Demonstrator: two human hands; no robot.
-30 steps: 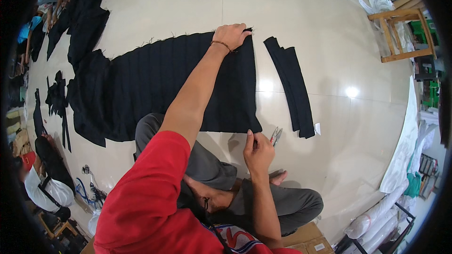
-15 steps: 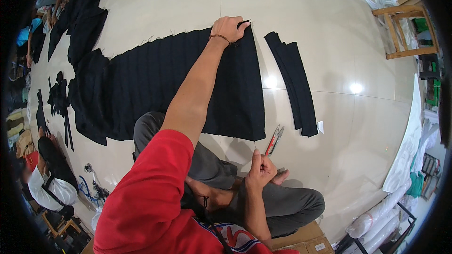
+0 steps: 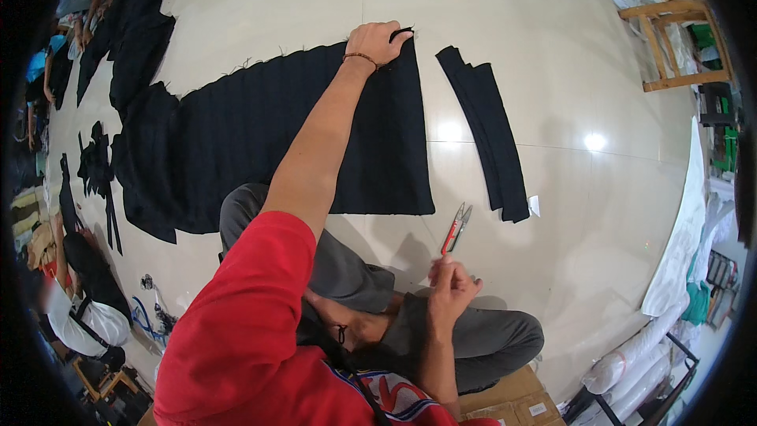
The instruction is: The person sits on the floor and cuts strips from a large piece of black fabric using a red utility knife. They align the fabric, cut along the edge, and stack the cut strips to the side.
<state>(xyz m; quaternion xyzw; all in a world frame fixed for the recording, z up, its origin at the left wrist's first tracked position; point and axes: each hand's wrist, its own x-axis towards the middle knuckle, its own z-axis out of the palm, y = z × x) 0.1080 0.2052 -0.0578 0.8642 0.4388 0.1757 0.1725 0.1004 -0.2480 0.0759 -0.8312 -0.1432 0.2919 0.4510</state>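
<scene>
Black cloth (image 3: 386, 138) is spread on floor (image 3: 583, 260), far right corner gripped by left hand (image 3: 377, 42). Right hand (image 3: 453, 290) is curled near red-handled snips (image 3: 453, 233); whether anything is held can't be told.

Black cloth (image 3: 229, 130), long, spread mostly flat, faint crosswise bands; far edge frayed with loose threads, right edge nearly straight, left end rumpled, far right corner pinched and folded over. Small scissors (image 3: 452, 235), red handle, grey blades slightly apart, tips pointing away; lying near cloth's near right corner, not touching it.
</scene>
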